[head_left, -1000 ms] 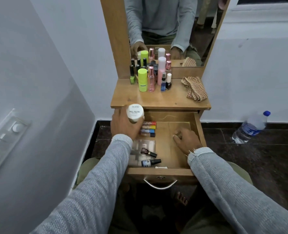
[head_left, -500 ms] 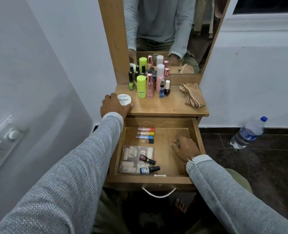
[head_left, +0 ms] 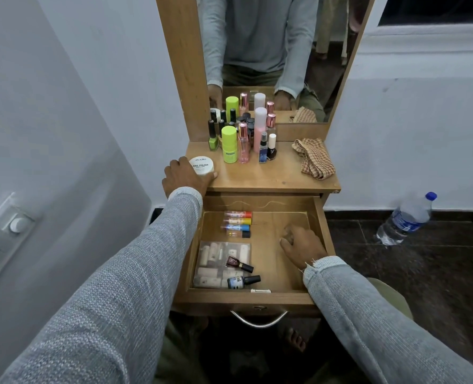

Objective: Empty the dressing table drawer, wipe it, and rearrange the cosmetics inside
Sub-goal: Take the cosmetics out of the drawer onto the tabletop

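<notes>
Head view. Drawer (head_left: 319, 234) open, part-emptied. Nearest: two nail polish bottles (head_left: 240, 273), long axes left-right, left of right hand (head_left: 303, 243). Right hand's fingers curled on drawer floor; contents unclear. Four tubes (head_left: 236, 224) beyond. Farthest: left hand (head_left: 185, 177) grips white jar (head_left: 202, 165) on tabletop.

The white jar (head_left: 202, 165), a second ago held up over the open drawer (head_left: 257, 297) in the left hand (head_left: 184, 177), now stands on the front left corner of the desk (head_left: 268, 178), the left hand's grip still around it.
</notes>
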Available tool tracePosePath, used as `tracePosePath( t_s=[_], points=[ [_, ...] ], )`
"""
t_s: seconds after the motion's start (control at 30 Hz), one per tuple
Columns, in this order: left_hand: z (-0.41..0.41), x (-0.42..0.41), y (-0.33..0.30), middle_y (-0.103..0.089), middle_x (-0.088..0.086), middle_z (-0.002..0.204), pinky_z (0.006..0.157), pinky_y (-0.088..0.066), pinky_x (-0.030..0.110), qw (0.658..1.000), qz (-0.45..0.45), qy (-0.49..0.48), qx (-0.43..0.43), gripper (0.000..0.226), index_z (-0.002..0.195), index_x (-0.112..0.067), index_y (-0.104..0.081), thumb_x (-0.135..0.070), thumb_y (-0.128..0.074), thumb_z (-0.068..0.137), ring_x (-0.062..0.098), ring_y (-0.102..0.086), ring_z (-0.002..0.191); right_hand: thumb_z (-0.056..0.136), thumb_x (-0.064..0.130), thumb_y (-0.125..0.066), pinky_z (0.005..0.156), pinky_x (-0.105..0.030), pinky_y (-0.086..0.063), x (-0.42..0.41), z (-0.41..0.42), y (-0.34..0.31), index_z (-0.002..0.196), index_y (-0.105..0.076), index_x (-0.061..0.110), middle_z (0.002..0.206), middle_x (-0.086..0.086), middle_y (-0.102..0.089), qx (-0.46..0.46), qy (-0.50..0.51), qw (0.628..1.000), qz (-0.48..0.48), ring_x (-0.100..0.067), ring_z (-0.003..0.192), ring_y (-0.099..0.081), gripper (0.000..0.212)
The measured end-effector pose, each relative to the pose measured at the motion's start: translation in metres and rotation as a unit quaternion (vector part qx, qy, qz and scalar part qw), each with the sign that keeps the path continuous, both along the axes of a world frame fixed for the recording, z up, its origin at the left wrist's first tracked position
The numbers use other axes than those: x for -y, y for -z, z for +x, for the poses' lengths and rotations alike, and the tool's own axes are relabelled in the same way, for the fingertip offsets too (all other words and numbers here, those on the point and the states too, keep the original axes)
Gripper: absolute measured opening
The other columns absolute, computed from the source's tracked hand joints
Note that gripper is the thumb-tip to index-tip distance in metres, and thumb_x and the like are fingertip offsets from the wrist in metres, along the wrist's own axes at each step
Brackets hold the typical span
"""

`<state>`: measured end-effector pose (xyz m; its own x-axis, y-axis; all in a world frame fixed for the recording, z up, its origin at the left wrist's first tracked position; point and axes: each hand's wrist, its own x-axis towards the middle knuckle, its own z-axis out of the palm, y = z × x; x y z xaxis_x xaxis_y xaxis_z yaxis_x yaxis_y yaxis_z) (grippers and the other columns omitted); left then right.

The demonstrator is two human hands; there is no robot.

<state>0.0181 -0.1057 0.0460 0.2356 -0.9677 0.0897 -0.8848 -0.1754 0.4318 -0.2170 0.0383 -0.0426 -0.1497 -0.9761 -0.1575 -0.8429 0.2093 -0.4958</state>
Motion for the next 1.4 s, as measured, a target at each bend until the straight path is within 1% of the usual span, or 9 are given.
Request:
tracePosePath(
  t_s=[0.2, 0.33, 0.43, 0.57, 0.7, 1.03, 1.2, 1.3, 1.4],
  points=[
    [0.002, -0.003, -0.003, -0.049, 0.011, 0.132, 0.096, -0.042, 0.045, 0.999, 0.019, 0.006, -0.031, 0.092, 0.134, -0.011, -0.038, -0.059, -0.076, 0.066, 0.031, -0.044, 0.123, 0.092, 0.024, -0.057, 0.076, -0.034, -0.055, 0.000, 0.001, 0.001, 0.098, -0.058, 0.016, 0.089, -0.003, -0.066, 0.008, 0.005, 1.000, 0.001, -0.019, 0.080, -0.063, 0.010],
    [0.010, -0.012, 0.001, -0.045, 0.012, 0.141, 0.104, -0.040, 0.047, 0.991, 0.012, 0.026, -0.132, 0.109, 0.146, -0.011, -0.019, -0.047, -0.083, 0.064, 0.034, -0.042, 0.129, 0.091, 0.027, -0.058, 0.077, -0.036, -0.054, 0.000, 0.002, 0.001, 0.100, -0.059, 0.016, 0.091, -0.002, -0.066, 0.014, -0.005, 1.000, 0.001, -0.019, 0.082, -0.063, 0.014],
    [0.014, -0.038, 0.014, -0.037, 0.012, 0.148, 0.111, -0.032, 0.046, 0.981, -0.033, 0.049, -0.183, 0.105, 0.150, -0.012, -0.011, -0.036, -0.079, 0.073, 0.032, -0.034, 0.136, 0.090, 0.032, -0.061, 0.079, -0.031, -0.052, -0.002, 0.009, 0.000, 0.103, -0.061, 0.020, 0.095, 0.004, -0.064, 0.058, -0.059, 0.997, 0.003, -0.014, 0.088, -0.061, 0.018],
    [0.010, -0.084, 0.038, -0.048, 0.007, 0.137, 0.108, -0.036, 0.040, 0.971, -0.157, 0.136, -0.123, 0.066, 0.138, -0.015, -0.039, -0.022, -0.070, 0.081, 0.025, -0.041, 0.127, 0.088, 0.037, -0.065, 0.076, -0.027, -0.053, -0.005, 0.030, -0.002, 0.090, -0.065, 0.024, 0.086, 0.011, -0.065, 0.111, -0.167, 0.978, 0.049, -0.006, 0.081, -0.060, 0.013],
    [0.003, -0.111, 0.060, -0.055, 0.001, 0.123, 0.103, -0.039, 0.032, 0.960, -0.107, 0.256, -0.045, 0.036, 0.121, -0.019, -0.055, -0.014, -0.062, 0.086, 0.018, -0.048, 0.119, 0.086, 0.041, -0.067, 0.067, -0.022, -0.050, -0.006, 0.042, -0.004, 0.077, -0.068, 0.026, 0.073, 0.017, -0.065, 0.112, -0.211, 0.968, 0.078, -0.001, 0.071, -0.061, 0.017],
    [0.002, -0.126, 0.066, -0.055, 0.002, 0.128, 0.099, -0.036, 0.023, 0.947, 0.030, 0.317, -0.049, 0.038, 0.123, -0.017, -0.057, -0.002, -0.054, 0.089, 0.019, -0.052, 0.118, 0.088, 0.036, -0.066, 0.056, -0.021, -0.047, -0.006, 0.045, -0.003, 0.071, -0.070, 0.012, 0.065, 0.005, -0.067, 0.109, -0.202, 0.968, 0.106, -0.006, 0.057, -0.055, 0.029],
    [-0.005, -0.126, 0.073, -0.054, -0.003, 0.132, 0.101, -0.044, 0.044, 0.928, 0.096, 0.360, 0.006, 0.042, 0.126, -0.027, -0.053, -0.026, -0.064, 0.085, 0.018, -0.050, 0.121, 0.088, 0.027, -0.066, 0.059, -0.023, -0.047, -0.004, 0.042, -0.009, 0.074, -0.067, 0.006, 0.065, 0.003, -0.061, 0.189, -0.149, 0.971, 0.013, -0.009, 0.057, -0.052, 0.025],
    [-0.009, -0.125, 0.072, -0.057, -0.002, 0.127, 0.098, -0.046, 0.044, 0.921, 0.104, 0.371, 0.047, 0.034, 0.118, -0.024, -0.058, -0.026, -0.066, 0.085, 0.020, -0.051, 0.118, 0.090, 0.031, -0.064, 0.051, -0.023, -0.042, -0.005, 0.043, -0.010, 0.074, -0.063, -0.003, 0.062, -0.010, -0.055, 0.231, -0.147, 0.962, -0.004, -0.018, 0.054, -0.045, 0.038],
    [-0.010, -0.124, 0.071, -0.061, -0.001, 0.121, 0.094, -0.048, 0.041, 0.926, 0.092, 0.364, 0.035, 0.027, 0.113, -0.023, -0.062, -0.023, -0.066, 0.086, 0.022, -0.056, 0.112, 0.089, 0.034, -0.065, 0.060, -0.029, -0.051, -0.004, 0.043, -0.014, 0.075, -0.064, 0.000, 0.070, -0.017, -0.065, 0.262, -0.125, 0.957, -0.018, -0.022, 0.059, -0.058, 0.036]
  ],
)
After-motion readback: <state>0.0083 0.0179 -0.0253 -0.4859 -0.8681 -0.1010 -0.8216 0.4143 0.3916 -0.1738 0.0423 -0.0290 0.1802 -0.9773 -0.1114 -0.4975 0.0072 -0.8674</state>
